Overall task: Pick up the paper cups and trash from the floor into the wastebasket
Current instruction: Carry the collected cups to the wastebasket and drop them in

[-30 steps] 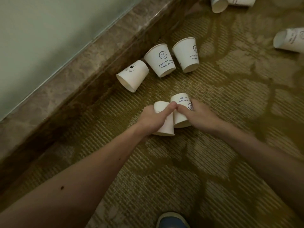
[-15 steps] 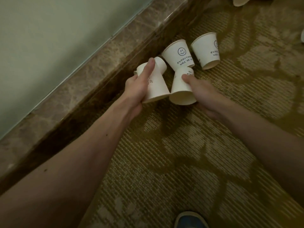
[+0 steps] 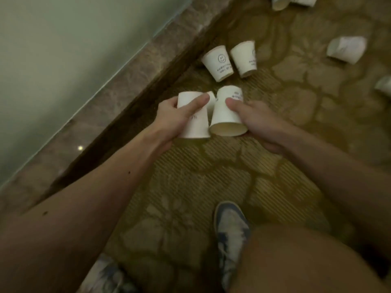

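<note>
My left hand grips a white paper cup held bottom-up, and the edge of a second cup shows just behind it. Beside it, my right hand grips another upturned paper cup, its open mouth facing me. Both hands hover above the patterned carpet. Two smiley-print cups lie on the carpet just beyond my hands, near the wall. No wastebasket is in view.
A marble skirting and pale wall run diagonally along the left. More cups lie at the right and top edge. My shoes and bare knee fill the bottom.
My left hand reached to the skirting and took the cup that lay there. Both hands have since drawn back towards me with their cups.
</note>
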`<state>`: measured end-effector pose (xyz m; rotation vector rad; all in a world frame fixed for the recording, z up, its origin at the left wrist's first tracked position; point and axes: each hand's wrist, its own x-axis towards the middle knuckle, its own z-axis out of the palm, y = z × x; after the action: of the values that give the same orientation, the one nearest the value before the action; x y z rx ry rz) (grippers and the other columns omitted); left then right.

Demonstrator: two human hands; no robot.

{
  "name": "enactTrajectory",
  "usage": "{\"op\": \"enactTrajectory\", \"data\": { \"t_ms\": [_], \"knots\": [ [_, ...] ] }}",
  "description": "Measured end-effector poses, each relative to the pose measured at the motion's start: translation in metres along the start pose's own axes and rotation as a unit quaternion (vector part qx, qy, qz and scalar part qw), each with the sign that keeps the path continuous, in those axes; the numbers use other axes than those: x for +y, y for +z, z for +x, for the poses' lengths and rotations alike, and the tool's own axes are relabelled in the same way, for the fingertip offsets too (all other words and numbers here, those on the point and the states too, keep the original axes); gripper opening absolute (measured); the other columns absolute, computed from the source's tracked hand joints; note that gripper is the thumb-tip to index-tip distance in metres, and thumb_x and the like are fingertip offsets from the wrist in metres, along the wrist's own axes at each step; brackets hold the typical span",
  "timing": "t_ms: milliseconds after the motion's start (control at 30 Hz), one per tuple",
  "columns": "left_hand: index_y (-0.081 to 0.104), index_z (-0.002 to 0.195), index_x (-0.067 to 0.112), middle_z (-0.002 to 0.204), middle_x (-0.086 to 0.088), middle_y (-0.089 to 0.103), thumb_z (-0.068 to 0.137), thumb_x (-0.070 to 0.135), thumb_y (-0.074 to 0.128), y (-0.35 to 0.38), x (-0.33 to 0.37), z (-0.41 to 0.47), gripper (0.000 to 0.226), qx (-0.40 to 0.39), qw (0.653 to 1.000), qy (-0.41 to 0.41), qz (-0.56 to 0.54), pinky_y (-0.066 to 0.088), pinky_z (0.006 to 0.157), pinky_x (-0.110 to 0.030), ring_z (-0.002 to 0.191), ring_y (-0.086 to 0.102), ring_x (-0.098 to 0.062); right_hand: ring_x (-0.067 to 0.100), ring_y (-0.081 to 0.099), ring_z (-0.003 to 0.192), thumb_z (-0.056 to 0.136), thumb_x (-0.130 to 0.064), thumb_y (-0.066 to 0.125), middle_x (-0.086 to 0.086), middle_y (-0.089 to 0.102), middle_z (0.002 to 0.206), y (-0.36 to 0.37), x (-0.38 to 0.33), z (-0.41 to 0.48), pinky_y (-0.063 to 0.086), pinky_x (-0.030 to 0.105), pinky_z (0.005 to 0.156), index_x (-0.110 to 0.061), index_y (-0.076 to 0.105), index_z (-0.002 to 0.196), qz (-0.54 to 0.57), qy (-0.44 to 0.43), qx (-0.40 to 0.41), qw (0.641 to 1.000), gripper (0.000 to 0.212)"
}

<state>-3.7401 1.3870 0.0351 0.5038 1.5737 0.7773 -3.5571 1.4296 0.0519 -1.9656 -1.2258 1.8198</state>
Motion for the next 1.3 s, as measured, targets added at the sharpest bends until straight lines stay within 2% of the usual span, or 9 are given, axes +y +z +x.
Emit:
{"op": "enactTrajectory", "data": {
  "t_ms": [167, 333, 600, 733, 933, 1000, 1100, 1233, 1300],
  "knots": [
    [0.064, 0.105, 0.028, 0.096, 0.009, 0.071, 0.073, 0.056, 0.079, -0.036, 0.061, -0.175, 0.045, 0.058, 0.997, 0.016, 0.045, 0.054, 0.054, -0.018, 0.075, 0.071, -0.005, 0.015, 0.068, 0.098, 0.083, -0.048, 0.072, 0.000, 0.065, 0.118, 0.015, -0.070, -0.162, 0.058, 0.038, 0.084, -0.018, 0.050, 0.131, -0.043, -0.040, -0.032, 0.998, 0.061],
    [0.064, 0.112, 0.025, 0.098, 0.007, 0.072, 0.071, 0.057, 0.080, -0.068, 0.079, -0.307, 0.055, 0.132, 0.989, 0.037, 0.056, 0.057, 0.060, -0.025, 0.081, 0.072, -0.008, 0.019, 0.066, 0.100, 0.082, -0.052, 0.070, 0.001, 0.060, 0.116, 0.041, -0.101, -0.284, 0.057, 0.047, 0.086, -0.026, 0.044, 0.121, -0.104, -0.110, -0.069, 0.986, 0.054],
    [0.067, 0.104, 0.020, 0.092, 0.002, 0.076, 0.078, 0.048, 0.079, -0.076, 0.011, -0.475, 0.040, 0.236, 0.962, 0.132, 0.043, 0.060, 0.067, -0.032, 0.080, 0.073, -0.013, 0.010, 0.071, 0.081, 0.091, -0.049, 0.060, -0.004, 0.061, 0.105, 0.070, -0.032, -0.414, 0.058, 0.028, 0.060, -0.027, 0.050, 0.108, -0.085, -0.250, -0.166, 0.950, 0.030],
    [0.061, 0.110, 0.022, 0.097, 0.007, 0.070, 0.076, 0.061, 0.074, -0.075, -0.020, -0.614, 0.053, 0.339, 0.914, 0.195, 0.108, 0.054, 0.068, -0.029, 0.084, 0.068, -0.010, 0.012, 0.068, 0.084, 0.098, -0.038, 0.055, -0.001, 0.063, 0.099, 0.089, 0.004, -0.525, 0.060, 0.038, 0.072, -0.023, 0.053, 0.097, -0.043, -0.318, -0.231, 0.919, 0.015],
    [0.057, 0.112, 0.028, 0.102, 0.014, 0.062, 0.079, 0.072, 0.061, -0.091, -0.114, -0.826, 0.055, 0.491, 0.851, 0.179, 0.045, 0.048, 0.073, -0.026, 0.088, 0.060, -0.001, 0.019, 0.069, 0.095, 0.098, -0.038, 0.055, 0.008, 0.066, 0.110, 0.160, 0.063, -0.699, 0.060, 0.039, 0.079, -0.014, 0.056, 0.113, -0.099, -0.335, -0.383, 0.855, 0.028],
    [0.057, 0.111, 0.030, 0.103, 0.014, 0.062, 0.076, 0.077, 0.055, -0.106, -0.158, -0.871, 0.059, 0.523, 0.838, 0.155, 0.008, 0.051, 0.079, -0.030, 0.091, 0.061, -0.004, 0.011, 0.071, 0.088, 0.095, -0.043, 0.057, 0.002, 0.067, 0.107, 0.199, 0.085, -0.736, 0.060, 0.033, 0.073, -0.020, 0.057, 0.109, -0.145, -0.333, -0.413, 0.835, 0.027],
    [0.058, 0.108, 0.035, 0.104, 0.014, 0.063, 0.067, 0.080, 0.052, -0.134, -0.230, -0.912, 0.061, 0.572, 0.806, 0.137, -0.067, 0.052, 0.080, -0.030, 0.092, 0.062, -0.002, -0.001, 0.070, 0.078, 0.092, -0.051, 0.057, -0.008, 0.067, 0.099, 0.269, 0.122, -0.766, 0.058, 0.022, 0.063, -0.025, 0.058, 0.109, -0.223, -0.356, -0.452, 0.787, 0.031],
    [0.060, 0.109, 0.034, 0.102, 0.012, 0.065, 0.080, 0.069, 0.060, -0.160, -0.330, -0.927, 0.046, 0.621, 0.752, 0.104, -0.197, 0.049, 0.073, -0.023, 0.090, 0.064, -0.001, 0.013, 0.068, 0.094, 0.090, -0.050, 0.062, 0.000, 0.062, 0.108, 0.356, 0.185, -0.780, 0.060, 0.037, 0.079, -0.027, 0.046, 0.115, -0.290, -0.335, -0.497, 0.746, 0.038],
    [0.060, 0.112, 0.031, 0.103, 0.008, 0.067, 0.084, 0.065, 0.060, -0.167, -0.377, -0.922, 0.044, 0.625, 0.736, 0.069, -0.250, 0.051, 0.077, -0.027, 0.094, 0.065, -0.010, 0.010, 0.068, 0.089, 0.092, -0.045, 0.062, 0.001, 0.060, 0.108, 0.389, 0.219, -0.779, 0.058, 0.025, 0.068, -0.029, 0.046, 0.104, -0.317, -0.313, -0.506, 0.739, 0.026]
  ]
}}
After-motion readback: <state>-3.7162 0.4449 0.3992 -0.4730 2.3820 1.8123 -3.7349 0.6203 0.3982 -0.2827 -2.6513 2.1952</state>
